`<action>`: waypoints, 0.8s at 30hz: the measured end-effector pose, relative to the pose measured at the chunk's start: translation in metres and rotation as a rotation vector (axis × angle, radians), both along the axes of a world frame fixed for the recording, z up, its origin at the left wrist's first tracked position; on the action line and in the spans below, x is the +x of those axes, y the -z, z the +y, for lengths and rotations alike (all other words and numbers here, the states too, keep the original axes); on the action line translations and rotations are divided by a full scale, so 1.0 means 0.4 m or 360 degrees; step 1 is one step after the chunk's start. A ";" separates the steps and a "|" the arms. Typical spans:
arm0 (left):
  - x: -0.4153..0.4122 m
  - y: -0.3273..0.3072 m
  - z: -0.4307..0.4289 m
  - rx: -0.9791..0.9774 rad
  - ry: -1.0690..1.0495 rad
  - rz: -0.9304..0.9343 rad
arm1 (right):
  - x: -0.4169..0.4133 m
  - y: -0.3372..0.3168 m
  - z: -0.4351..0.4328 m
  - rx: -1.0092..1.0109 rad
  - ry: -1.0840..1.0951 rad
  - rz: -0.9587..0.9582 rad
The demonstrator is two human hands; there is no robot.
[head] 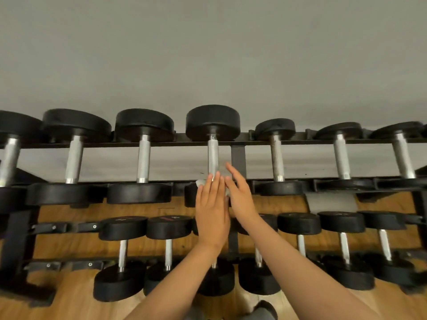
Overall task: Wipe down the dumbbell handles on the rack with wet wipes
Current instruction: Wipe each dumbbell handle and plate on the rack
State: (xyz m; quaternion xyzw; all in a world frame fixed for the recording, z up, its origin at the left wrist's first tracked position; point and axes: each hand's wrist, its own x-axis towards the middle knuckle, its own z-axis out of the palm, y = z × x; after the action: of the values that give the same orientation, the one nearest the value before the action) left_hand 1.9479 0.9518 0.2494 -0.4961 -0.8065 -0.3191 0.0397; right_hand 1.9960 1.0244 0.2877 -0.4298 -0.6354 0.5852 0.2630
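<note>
A black two-tier rack (pixel 238 155) holds black dumbbells with silver handles. My left hand (pixel 211 209) lies flat, fingers straight, over the near end of the middle top-row dumbbell, fingertips at the base of its handle (pixel 213 155). A white wet wipe (pixel 200 183) peeks out from under its fingers. My right hand (pixel 239 195) is just to the right, fingers straight and pointing up-left, its edge against the left hand. A scrap of white wipe shows between the two hands.
Several more dumbbells sit on the top row (pixel 143 158) and smaller ones on the lower row (pixel 122 252). A grey wall (pixel 208 54) rises behind the rack. Wooden floor (pixel 69 303) lies below, with a grey shoe (pixel 263 310) at the bottom.
</note>
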 end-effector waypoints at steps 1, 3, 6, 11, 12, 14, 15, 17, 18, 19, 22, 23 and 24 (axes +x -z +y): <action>0.012 -0.008 0.008 -0.0005 -0.0002 0.0045 | 0.029 -0.013 0.012 -0.0107 -0.0051 0.0091; 0.029 -0.021 0.016 0.0099 -0.0057 -0.0060 | 0.098 -0.027 0.039 -0.0083 -0.0027 0.0150; 0.081 -0.069 0.034 0.0386 -0.0148 -0.0730 | 0.219 -0.023 0.095 -0.0011 0.0168 0.0176; 0.231 -0.096 0.174 0.0379 0.0021 -0.0979 | 0.393 0.018 0.203 -0.0044 0.0392 0.0131; 0.252 -0.076 0.207 0.0321 0.0076 -0.0978 | 0.411 0.027 0.218 -0.0048 0.0414 0.0114; 0.286 -0.023 0.265 0.0158 0.0150 -0.0911 | 0.434 0.046 0.244 -0.0031 0.0433 0.0069; 0.300 0.004 0.288 0.0063 0.0171 -0.0794 | 0.440 0.055 0.256 -0.0019 0.0434 0.0049; 0.325 0.044 0.314 -0.0058 0.0139 -0.0518 | 0.438 0.072 0.280 0.0000 0.0413 0.0007; 0.330 0.054 0.321 -0.0059 0.0097 -0.0448 | 0.431 0.078 0.289 0.0018 0.0390 -0.0014; 0.331 0.060 0.324 -0.0048 0.0065 -0.0423 | 0.418 0.083 0.299 0.0030 0.0362 -0.0029; 0.324 0.066 0.326 0.0006 0.0083 -0.0594 | 0.363 0.098 0.318 0.0012 0.0299 -0.0050; 0.324 0.065 0.328 0.0061 0.0079 -0.0746 | 0.343 0.099 0.321 -0.0006 0.0283 -0.0042; 0.324 0.063 0.329 0.0129 0.0051 -0.0914 | 0.323 0.102 0.324 -0.0021 0.0274 -0.0047</action>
State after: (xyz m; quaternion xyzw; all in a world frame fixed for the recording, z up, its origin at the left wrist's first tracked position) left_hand 2.0776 1.0835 0.2242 -0.3960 -0.7635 -0.4790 -0.1755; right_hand 2.1251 1.1539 0.2470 -0.4932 -0.5959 0.5583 0.2999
